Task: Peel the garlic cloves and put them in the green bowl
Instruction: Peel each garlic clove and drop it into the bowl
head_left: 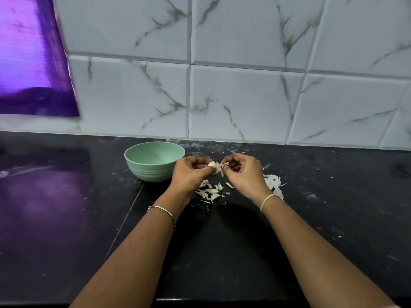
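A pale green bowl (pixel 153 161) stands on the black counter, just left of my hands; nothing shows inside it. My left hand (pixel 192 172) pinches a white garlic cloves piece (pixel 215 167) above the counter. My right hand (pixel 243 172) pinches the papery skin at that clove's right end. Below the hands lie several loose cloves and bits of skin (pixel 211 192). A heap of peeled skin (pixel 274 182) lies to the right, partly hidden by my right wrist.
The black counter (pixel 222 252) runs to a marbled tile wall (pixel 244 96) close behind the bowl. A purple sheet (pixel 33 63) hangs at the upper left, mirrored in the counter. Small skin flecks dot the counter at right. The counter's front edge lies near the bottom of the view.
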A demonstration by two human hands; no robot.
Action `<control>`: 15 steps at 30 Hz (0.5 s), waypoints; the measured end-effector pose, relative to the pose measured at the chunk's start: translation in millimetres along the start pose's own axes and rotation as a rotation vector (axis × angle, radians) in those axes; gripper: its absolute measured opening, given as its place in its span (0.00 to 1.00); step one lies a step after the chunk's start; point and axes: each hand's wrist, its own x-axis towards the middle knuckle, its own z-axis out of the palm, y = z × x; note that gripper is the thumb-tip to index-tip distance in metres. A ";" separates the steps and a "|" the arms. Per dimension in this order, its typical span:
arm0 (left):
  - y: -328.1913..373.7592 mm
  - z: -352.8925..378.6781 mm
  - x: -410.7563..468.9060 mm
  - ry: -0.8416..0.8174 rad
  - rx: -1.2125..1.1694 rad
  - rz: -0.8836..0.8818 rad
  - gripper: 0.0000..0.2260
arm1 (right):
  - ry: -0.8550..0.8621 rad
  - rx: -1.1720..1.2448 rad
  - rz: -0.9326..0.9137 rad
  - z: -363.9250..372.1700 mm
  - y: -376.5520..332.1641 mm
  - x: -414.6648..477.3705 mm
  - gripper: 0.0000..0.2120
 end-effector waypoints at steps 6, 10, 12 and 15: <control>-2.1 -1.6 3.3 0.020 0.038 0.001 0.07 | -0.138 0.443 0.119 -11.1 -9.8 -6.0 0.04; -0.8 -0.4 1.0 -0.032 0.023 0.019 0.08 | -0.238 0.576 0.185 -17.6 -9.2 -6.5 0.05; -1.3 -0.3 1.6 -0.067 0.071 0.045 0.10 | -0.255 0.623 0.208 -18.3 -9.1 -6.2 0.05; -1.0 3.3 -0.3 -0.167 0.067 0.046 0.10 | -0.229 0.734 0.260 -19.3 -9.8 -6.7 0.04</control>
